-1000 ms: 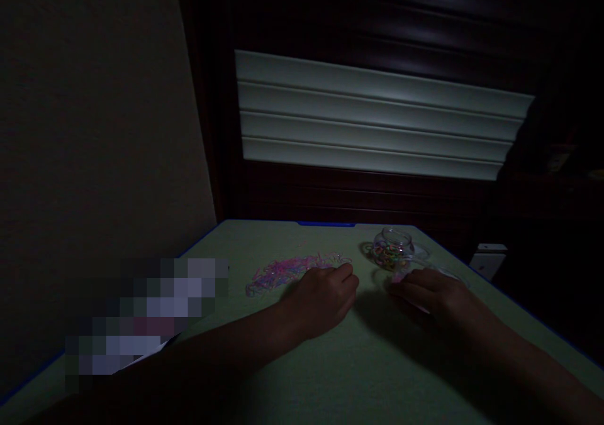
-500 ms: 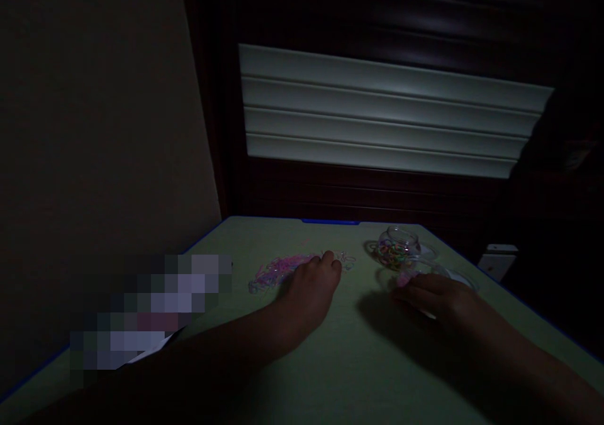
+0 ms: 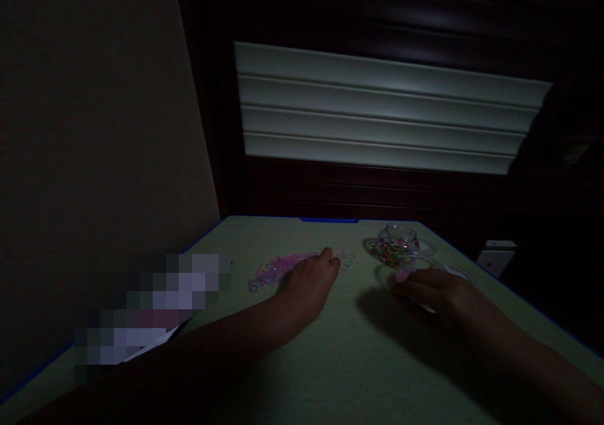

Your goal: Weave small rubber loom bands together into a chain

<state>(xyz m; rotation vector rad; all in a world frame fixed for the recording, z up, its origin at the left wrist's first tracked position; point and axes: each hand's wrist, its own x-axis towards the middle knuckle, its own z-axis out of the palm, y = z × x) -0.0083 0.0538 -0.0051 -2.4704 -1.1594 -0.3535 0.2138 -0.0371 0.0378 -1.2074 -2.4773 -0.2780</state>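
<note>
In the dim light, small loops that look like rubber bands, mostly pink and purple, lie in a loose pile (image 3: pixel 274 271) on the pale green table. My left hand (image 3: pixel 314 283) is at the pile's right end, fingers curled down; its fingertips and anything in them are hidden. To the right, my right hand (image 3: pixel 438 293) is closed around what looks like a clear container (image 3: pixel 418 260), mostly covered by the hand. Something pink (image 3: pixel 403 275) shows by its fingertips. Just behind stands a round clear jar (image 3: pixel 397 247) of mixed-colour bands.
The table (image 3: pixel 340 362) has a blue edge. A few stray bands (image 3: pixel 346 256) lie right of the pile. A pixelated pale item (image 3: pixel 165 305) is at the left. Beyond the right edge sits a white box (image 3: pixel 496 256). A wall and dark wooden panelling with pale slats stand close behind.
Both hands keep nearly the same place and pose. The view has shifted slightly. A small pink band is now visible on the table beyond the left hand.
</note>
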